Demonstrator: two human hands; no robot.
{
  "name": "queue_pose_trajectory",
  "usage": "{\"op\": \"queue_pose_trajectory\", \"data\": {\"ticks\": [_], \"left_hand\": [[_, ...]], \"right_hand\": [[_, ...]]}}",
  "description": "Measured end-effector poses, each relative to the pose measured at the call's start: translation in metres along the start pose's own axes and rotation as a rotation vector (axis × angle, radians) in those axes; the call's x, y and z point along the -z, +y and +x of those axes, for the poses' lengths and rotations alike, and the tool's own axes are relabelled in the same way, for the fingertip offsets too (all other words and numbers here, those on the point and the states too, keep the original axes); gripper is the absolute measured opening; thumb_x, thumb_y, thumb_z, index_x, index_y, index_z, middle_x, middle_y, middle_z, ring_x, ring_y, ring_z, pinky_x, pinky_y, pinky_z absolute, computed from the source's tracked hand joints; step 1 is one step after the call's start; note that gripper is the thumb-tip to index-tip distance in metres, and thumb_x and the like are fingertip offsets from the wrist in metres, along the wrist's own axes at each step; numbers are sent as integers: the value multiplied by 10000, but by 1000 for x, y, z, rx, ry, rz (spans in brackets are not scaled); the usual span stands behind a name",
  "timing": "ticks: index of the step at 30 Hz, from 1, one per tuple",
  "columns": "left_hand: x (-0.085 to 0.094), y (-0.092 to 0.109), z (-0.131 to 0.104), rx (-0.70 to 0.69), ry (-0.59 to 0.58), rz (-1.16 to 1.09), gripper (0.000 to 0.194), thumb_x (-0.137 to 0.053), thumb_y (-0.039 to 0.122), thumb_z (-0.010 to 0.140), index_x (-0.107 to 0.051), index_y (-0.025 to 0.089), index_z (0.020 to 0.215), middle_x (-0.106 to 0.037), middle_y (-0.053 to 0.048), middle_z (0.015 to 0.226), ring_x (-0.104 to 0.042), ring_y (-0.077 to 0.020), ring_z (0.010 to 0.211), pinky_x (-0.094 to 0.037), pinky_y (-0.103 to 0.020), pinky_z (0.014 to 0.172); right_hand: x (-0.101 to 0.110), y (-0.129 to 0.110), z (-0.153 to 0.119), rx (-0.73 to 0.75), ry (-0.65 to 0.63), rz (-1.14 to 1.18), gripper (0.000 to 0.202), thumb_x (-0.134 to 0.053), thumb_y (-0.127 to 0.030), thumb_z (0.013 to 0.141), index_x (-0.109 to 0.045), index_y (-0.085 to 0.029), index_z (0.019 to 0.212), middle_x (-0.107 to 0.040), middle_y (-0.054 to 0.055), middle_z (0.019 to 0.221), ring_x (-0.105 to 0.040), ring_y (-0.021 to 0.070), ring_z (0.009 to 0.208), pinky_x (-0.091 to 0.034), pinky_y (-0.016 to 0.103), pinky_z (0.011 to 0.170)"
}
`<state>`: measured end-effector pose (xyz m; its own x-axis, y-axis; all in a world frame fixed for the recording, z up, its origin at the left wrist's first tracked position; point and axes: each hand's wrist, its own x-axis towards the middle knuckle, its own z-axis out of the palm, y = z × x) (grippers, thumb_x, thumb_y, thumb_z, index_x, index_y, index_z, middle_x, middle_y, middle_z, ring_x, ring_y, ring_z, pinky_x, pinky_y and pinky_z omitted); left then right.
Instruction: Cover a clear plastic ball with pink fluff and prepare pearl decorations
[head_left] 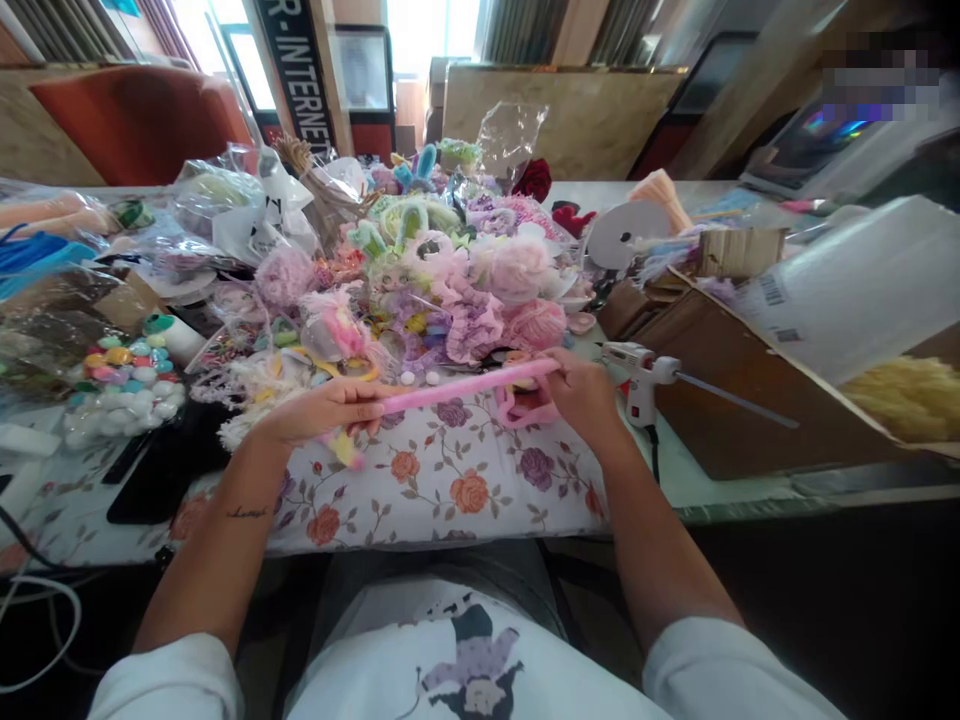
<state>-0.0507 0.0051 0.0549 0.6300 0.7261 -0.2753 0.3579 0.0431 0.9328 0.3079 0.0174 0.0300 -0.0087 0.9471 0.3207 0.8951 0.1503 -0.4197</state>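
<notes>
Head view gives me both hands over the flowered tablecloth [480, 520], with a fuzzy pink strip [469, 387] drawn out between them. My left hand [322, 410] pinches one end between thumb and fingers; my right hand [581, 395] is closed on the other, a little higher, so the span slants up to the right. It looks straight and fairly taut, in front of the pile of yarn and plush pieces. Below the right hand sits a pink loop [525, 418]; I cannot tell whether it belongs to the same strip.

To manage this stretch well, I would pinch with the fingertips alone and pull evenly, since a soft, fuzzy thing like this probably gives or twists under a hard tug. Bringing both hands level should make any twist easier to spot. I would also mind the loop, which could snag, and the two small white balls [419, 379] just behind the span. The hot glue gun [637, 380] stands right of the right hand, so that elbow and wrist want a steady path.
</notes>
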Motion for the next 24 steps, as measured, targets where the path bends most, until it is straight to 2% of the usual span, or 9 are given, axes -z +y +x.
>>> {"op": "queue_pose_trajectory", "data": {"ticks": [4,7,10,13,15,17,19,21,24], "left_hand": [[6,1,-6,-11,55,20,313,-602,390,880,-698,151,1059,-627,-6,731,-518,-104,663,-428,-189,622],[5,3,-6,-29,79,33,307,-601,384,880,-704,152,1054,-642,-17,760,-522,-110,676,-431,-198,635],[-2,7,1,-28,42,44,351,-588,398,889,-692,165,1130,-655,-25,790,-539,-118,698,-421,-198,620],[-18,14,15,-54,-5,36,407,-567,400,900,-656,168,1222,-651,-23,777,-527,-117,683,-412,-199,603],[-29,20,24,-101,-33,62,404,-555,401,905,-665,156,1206,-647,-25,779,-507,-110,661,-405,-199,592],[-36,22,29,-125,-56,93,413,-546,424,908,-669,149,1191,-635,-26,779,-480,-100,616,-376,-196,544],[-34,20,28,-106,-64,104,454,-531,456,911,-633,161,1240,-617,-20,764,-465,-100,583,-342,-194,494],[-27,13,22,-82,-47,106,472,-517,462,912,-600,177,1280,-611,-21,762,-487,-116,602,-348,-196,492],[-14,-2,10,-43,5,206,395,-502,427,906,-647,177,1175,-610,-35,773,-527,-149,666,-385,-216,538]], "right_hand": [[-6,13,3,-83,-109,-252,341,-510,-143,819,-723,-149,1086,-741,154,902,-680,298,854,-478,352,734],[-12,12,-3,132,-227,-71,447,-638,-204,778,-659,-166,1223,-696,148,1113,-649,298,1018,-509,376,838],[-10,-12,-15,310,-289,116,692,-733,-296,748,-509,-224,1399,-565,150,1337,-543,320,1226,-483,438,970],[-12,-54,-27,378,-295,373,722,-659,-416,853,-355,-261,1490,-509,128,1420,-452,294,1335,-401,458,1077],[-19,-77,-32,387,-406,651,700,-586,-453,903,-295,-258,1509,-576,115,1331,-556,243,1218,-483,382,977],[-27,-88,-33,296,-520,837,563,-519,-476,932,-436,-212,1422,-675,70,998,-657,176,858,-532,281,717],[-33,-83,-30,183,-551,885,433,-510,-485,929,-616,-167,1203,-593,-2,701,-543,113,564,-426,220,509],[-37,-69,-26,130,-508,837,352,-547,-470,905,-677,-148,966,-531,-23,618,-468,95,508,-350,214,467],[-40,-46,-23,120,-442,703,282,-563,-401,896,-658,-143,836,-585,-1,642,-528,122,568,-369,233,517]]}}
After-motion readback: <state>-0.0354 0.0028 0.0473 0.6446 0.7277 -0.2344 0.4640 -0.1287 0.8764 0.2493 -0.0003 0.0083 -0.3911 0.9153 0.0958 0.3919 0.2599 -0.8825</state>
